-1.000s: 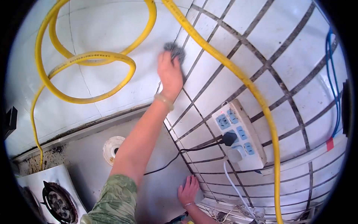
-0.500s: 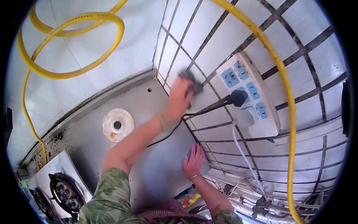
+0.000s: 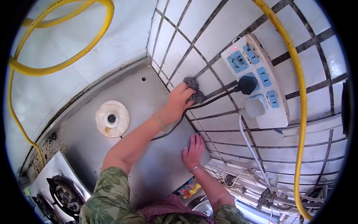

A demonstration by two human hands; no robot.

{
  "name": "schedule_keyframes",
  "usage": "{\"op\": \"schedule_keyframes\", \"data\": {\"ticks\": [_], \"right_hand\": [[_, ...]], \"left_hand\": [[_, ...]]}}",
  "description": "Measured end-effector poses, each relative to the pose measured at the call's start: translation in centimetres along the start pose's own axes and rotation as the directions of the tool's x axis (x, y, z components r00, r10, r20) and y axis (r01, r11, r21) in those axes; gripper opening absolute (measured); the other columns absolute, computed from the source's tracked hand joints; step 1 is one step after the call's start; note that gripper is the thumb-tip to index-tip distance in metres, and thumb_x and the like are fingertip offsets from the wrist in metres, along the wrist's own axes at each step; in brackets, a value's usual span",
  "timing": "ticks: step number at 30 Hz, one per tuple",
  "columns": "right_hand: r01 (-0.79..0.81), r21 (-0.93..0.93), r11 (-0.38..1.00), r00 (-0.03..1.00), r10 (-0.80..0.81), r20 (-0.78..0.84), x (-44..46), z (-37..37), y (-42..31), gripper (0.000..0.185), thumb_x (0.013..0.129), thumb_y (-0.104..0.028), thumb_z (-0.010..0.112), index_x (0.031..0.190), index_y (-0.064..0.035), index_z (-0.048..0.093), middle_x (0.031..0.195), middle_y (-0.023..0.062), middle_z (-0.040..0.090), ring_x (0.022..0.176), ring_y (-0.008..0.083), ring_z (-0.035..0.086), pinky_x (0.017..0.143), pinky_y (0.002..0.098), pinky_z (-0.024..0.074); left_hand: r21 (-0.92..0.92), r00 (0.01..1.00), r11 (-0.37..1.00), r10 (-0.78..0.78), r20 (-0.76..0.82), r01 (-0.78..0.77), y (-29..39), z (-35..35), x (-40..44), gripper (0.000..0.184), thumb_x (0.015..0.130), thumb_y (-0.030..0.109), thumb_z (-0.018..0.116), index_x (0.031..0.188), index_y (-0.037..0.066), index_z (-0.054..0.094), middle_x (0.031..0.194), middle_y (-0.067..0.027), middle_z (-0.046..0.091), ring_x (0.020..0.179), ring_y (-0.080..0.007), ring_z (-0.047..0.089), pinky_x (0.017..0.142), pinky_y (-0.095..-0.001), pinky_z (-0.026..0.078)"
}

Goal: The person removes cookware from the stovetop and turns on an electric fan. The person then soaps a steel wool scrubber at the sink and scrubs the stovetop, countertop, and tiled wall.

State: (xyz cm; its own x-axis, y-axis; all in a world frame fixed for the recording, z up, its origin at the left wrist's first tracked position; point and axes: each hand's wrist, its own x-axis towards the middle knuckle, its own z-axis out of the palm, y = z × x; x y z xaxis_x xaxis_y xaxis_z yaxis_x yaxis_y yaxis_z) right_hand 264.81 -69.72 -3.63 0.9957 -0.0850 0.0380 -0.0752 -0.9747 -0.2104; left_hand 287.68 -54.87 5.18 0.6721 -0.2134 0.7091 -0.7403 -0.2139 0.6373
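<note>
My left hand (image 3: 179, 100) is closed around a grey steel wool scrubber (image 3: 196, 95), which presses against the white tiled wall (image 3: 209, 30) just above the counter. Below that hand, the black power cord (image 3: 209, 102) runs along the wall to a plug. My right hand (image 3: 194, 151) lies flat, fingers spread, on the metal counter (image 3: 160, 168) close to the wall's foot, holding nothing. A round white appliance base (image 3: 112, 118) with a dark central connector sits on the counter, left of my left forearm.
A power strip (image 3: 257, 82) with two plugs is on the wall. A yellow hose (image 3: 300, 104) hangs in front of it and another yellow hose loop (image 3: 59, 69) is at upper left. The gas stove (image 3: 63, 190) stands lower left; pipes (image 3: 276, 198) run lower right.
The view has shifted slightly. My left hand and the scrubber have moved a little down along the wall, next to the cord. My right hand stays flat on the counter.
</note>
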Motion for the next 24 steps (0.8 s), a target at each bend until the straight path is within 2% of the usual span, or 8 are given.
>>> {"op": "schedule_keyframes", "data": {"ticks": [1, 4, 6, 7, 13, 16, 20, 24], "right_hand": [[-0.006, 0.01, 1.0, 1.0, 0.006, 0.006, 0.3, 0.0, -0.2, 0.069, 0.08, -0.021, 0.058, 0.141, 0.0015, 0.036, 0.146, 0.0246, 0.034, 0.133, 0.0461, 0.031, 0.11, 0.0574, 0.0238], [0.014, -0.007, 1.0, 1.0, -0.014, -0.015, -0.1, 0.5, 0.1, 0.069, 0.079, -0.02, 0.06, 0.141, 0.0013, 0.036, 0.146, 0.0245, 0.034, 0.133, 0.0456, 0.031, 0.11, 0.0575, 0.024], [0.009, -0.065, 0.998, 0.999, -0.007, 0.033, 0.1, 1.4, 1.1, 0.07, 0.078, -0.018, 0.06, 0.141, 0.0012, 0.036, 0.146, 0.0244, 0.033, 0.132, 0.0454, 0.032, 0.11, 0.0576, 0.0244], [0.003, -0.09, 0.996, 0.999, 0.002, 0.051, 0.4, 1.6, 1.6, 0.07, 0.078, -0.018, 0.061, 0.141, 0.0012, 0.036, 0.146, 0.0244, 0.033, 0.132, 0.0452, 0.032, 0.109, 0.0577, 0.0246], [-0.026, 0.032, 0.999, 0.997, 0.024, 0.076, 0.9, -0.9, -0.7, 0.07, 0.08, -0.019, 0.059, 0.142, 0.0014, 0.034, 0.146, 0.0247, 0.033, 0.132, 0.0455, 0.031, 0.111, 0.0565, 0.0233], [0.01, -0.021, 1.0, 1.0, -0.009, 0.016, 0.2, 0.3, 0.1, 0.07, 0.08, -0.019, 0.058, 0.142, 0.0018, 0.034, 0.146, 0.0249, 0.033, 0.132, 0.0456, 0.031, 0.111, 0.0561, 0.0228], [0.03, -0.042, 0.999, 1.0, -0.029, 0.008, -0.4, 0.5, 0.4, 0.07, 0.08, -0.019, 0.058, 0.142, 0.0024, 0.033, 0.146, 0.0255, 0.033, 0.132, 0.0456, 0.031, 0.111, 0.0561, 0.0228], [0.016, -0.016, 1.0, 1.0, -0.016, 0.001, -0.2, -0.1, -0.2, 0.07, 0.08, -0.019, 0.057, 0.142, 0.0025, 0.033, 0.146, 0.0256, 0.033, 0.132, 0.0454, 0.03, 0.111, 0.0557, 0.0222]], "left_hand": [[-0.023, 1.0, 1.0, 0.005, 0.01, -0.005, 0.0, -0.7, -0.1, 0.046, 0.058, -0.001, 0.079, 0.099, 0.003, 0.057, 0.102, -0.0182, 0.054, 0.095, -0.0384, 0.055, 0.079, -0.042, 0.048], [-0.115, 0.954, 0.993, -0.034, -0.299, 0.0, 4.0, -1.4, 4.9, 0.047, 0.059, 0.0, 0.079, 0.1, 0.004, 0.056, 0.104, -0.0178, 0.053, 0.094, -0.0387, 0.055, 0.079, -0.0424, 0.048], [-0.059, 0.914, 0.955, 0.258, -0.314, -0.289, 5.7, -1.2, 9.2, 0.046, 0.059, 0.002, 0.079, 0.099, 0.004, 0.056, 0.101, -0.0168, 0.054, 0.092, -0.0378, 0.055, 0.077, -0.0432, 0.048], [-0.015, 0.904, 0.946, 0.304, -0.301, -0.324, 5.6, -1.2, 9.6, 0.047, 0.058, 0.003, 0.078, 0.1, 0.005, 0.057, 0.098, -0.0154, 0.054, 0.092, -0.0372, 0.055, 0.076, -0.0443, 0.047], [0.002, 0.99, 0.999, 0.052, 0.129, -0.053, -0.7, 1.2, -1.4, 0.049, 0.058, 0.003, 0.077, 0.103, 0.005, 0.057, 0.096, -0.0137, 0.055, 0.091, -0.0364, 0.055, 0.076, -0.0442, 0.047], [-0.008, 0.963, 0.972, 0.232, -0.141, -0.235, 2.6, -0.8, 2.7, 0.05, 0.058, 0.003, 0.078, 0.104, 0.004, 0.057, 0.096, -0.0136, 0.055, 0.091, -0.0366, 0.054, 0.077, -0.0443, 0.047], [-0.06, 0.932, 0.951, 0.284, -0.225, -0.304, 5.4, -2.2, 10.1, 0.052, 0.057, 0.001, 0.079, 0.104, 0.004, 0.058, 0.099, -0.0148, 0.055, 0.096, -0.0378, 0.055, 0.08, -0.0439, 0.048], [-0.034, 0.989, 0.995, 0.092, -0.115, -0.097, 0.5, 1.0, 2.2, 0.045, 0.057, -0.002, 0.078, 0.096, 0.003, 0.056, 0.095, -0.0153, 0.054, 0.093, -0.038, 0.055, 0.077, -0.0443, 0.047]]}}
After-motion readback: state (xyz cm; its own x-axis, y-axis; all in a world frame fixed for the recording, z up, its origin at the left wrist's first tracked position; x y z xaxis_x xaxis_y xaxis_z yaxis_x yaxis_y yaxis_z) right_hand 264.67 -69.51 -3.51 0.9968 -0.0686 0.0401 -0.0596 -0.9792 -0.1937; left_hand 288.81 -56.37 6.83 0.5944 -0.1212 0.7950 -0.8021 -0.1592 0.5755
